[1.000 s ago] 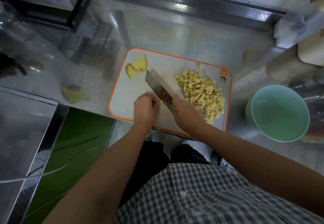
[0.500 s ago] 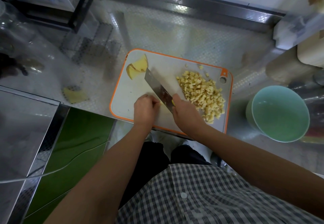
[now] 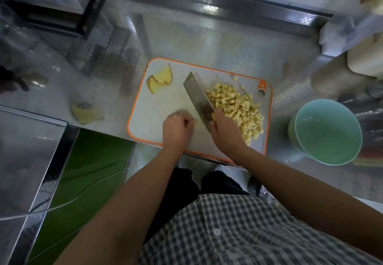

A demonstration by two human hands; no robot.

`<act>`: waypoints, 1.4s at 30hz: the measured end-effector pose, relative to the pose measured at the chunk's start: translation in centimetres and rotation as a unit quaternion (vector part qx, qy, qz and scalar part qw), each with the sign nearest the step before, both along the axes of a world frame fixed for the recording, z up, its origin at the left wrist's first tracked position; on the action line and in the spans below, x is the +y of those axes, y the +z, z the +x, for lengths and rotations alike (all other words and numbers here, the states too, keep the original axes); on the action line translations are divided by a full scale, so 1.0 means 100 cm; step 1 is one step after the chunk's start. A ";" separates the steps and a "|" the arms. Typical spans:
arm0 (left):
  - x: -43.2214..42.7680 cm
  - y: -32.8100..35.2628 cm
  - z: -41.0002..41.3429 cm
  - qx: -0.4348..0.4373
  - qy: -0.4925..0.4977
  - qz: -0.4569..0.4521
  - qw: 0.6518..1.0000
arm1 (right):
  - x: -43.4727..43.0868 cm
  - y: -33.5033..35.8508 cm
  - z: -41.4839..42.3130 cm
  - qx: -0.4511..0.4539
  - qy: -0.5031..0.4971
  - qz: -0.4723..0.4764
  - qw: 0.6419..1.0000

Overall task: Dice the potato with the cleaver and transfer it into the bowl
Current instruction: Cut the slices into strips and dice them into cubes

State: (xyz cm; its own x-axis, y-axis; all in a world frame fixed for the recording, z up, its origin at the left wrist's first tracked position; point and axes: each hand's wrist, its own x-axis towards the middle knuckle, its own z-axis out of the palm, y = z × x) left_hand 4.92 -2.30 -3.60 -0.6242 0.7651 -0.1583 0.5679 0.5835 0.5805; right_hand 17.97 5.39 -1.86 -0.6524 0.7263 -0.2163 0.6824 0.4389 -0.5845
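The right hand [image 3: 224,134] grips the cleaver [image 3: 196,92], its blade slanting away to the left over the cutting board [image 3: 145,117]. Diced potato [image 3: 238,107] is heaped against this hand's right side, and the bowl [image 3: 327,132] stands well to the right. The left hand [image 3: 176,129] is curled nearby; I cannot tell whether it holds anything.

Embossed steel counter [image 3: 196,36], raised back ledge [image 3: 228,1], green surface [image 3: 89,171] below left.

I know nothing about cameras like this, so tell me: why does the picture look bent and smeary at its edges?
Head view: the wide-angle lens bows the back rail; corners are smeared; the cleaver, diced potato and cutting board in the middle are sharp; light glares off the steel counter.
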 end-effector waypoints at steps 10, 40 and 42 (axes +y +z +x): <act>-0.010 0.000 -0.008 0.003 0.124 0.024 0.992 | -0.016 -0.002 -0.001 0.015 0.052 -0.005 0.998; 0.067 0.006 -0.124 0.169 -0.052 -0.120 0.977 | 0.031 0.013 -0.043 0.043 -0.136 -0.074 0.987; 0.073 0.001 -0.134 0.194 -0.093 -0.160 0.963 | 0.032 0.012 -0.046 0.044 -0.159 -0.085 0.983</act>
State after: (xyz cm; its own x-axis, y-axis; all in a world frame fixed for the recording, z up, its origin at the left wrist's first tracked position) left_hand -8.52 5.04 -3.49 -0.5400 0.8206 -0.1872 0.8183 0.5639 0.1115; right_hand 13.33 8.57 -0.66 -0.4194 0.8551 -0.3048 0.7133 0.1028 -0.6932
